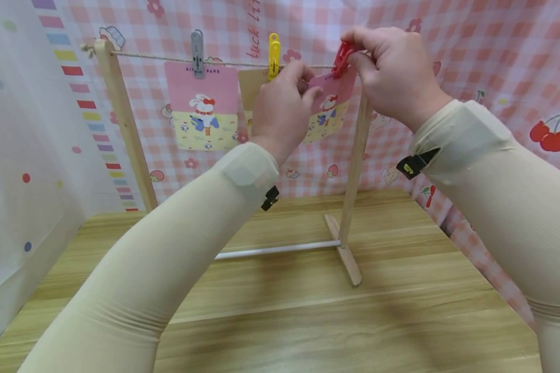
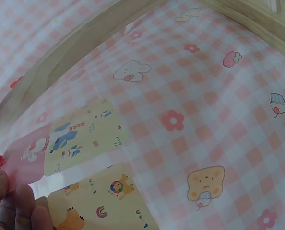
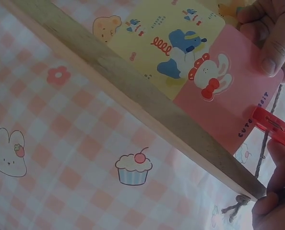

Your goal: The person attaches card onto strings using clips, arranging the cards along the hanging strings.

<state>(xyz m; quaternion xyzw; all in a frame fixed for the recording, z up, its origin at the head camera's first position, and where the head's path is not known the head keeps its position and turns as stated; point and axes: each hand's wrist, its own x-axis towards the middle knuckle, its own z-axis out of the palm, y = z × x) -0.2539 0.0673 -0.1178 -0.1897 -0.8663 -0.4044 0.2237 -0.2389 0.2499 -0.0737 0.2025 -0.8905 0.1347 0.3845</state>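
Note:
A pink and yellow rabbit card [image 1: 327, 116] hangs at the right end of the twine [image 1: 149, 56]. My left hand [image 1: 284, 106] pinches its upper left corner between thumb and fingers. My right hand [image 1: 394, 72] grips a red clothespin [image 1: 341, 59], whose tip lies over the card's top edge at the twine. The right wrist view shows the red clothespin [image 3: 273, 125] beside the printed lettering, with the thumb of my left hand [image 3: 277, 45] on the card's face. In the left wrist view, the card [image 2: 32, 153] reaches out from my left fingers.
A grey clothespin [image 1: 197, 54] holds a matching card [image 1: 203, 106] at left. Behind my left hand, a yellow clothespin [image 1: 274, 57] holds a tan card [image 1: 249, 88], partly hidden. Wooden posts [image 1: 123, 119] and a white crossbar [image 1: 280, 250] form the stand on the wooden table [image 1: 284, 321].

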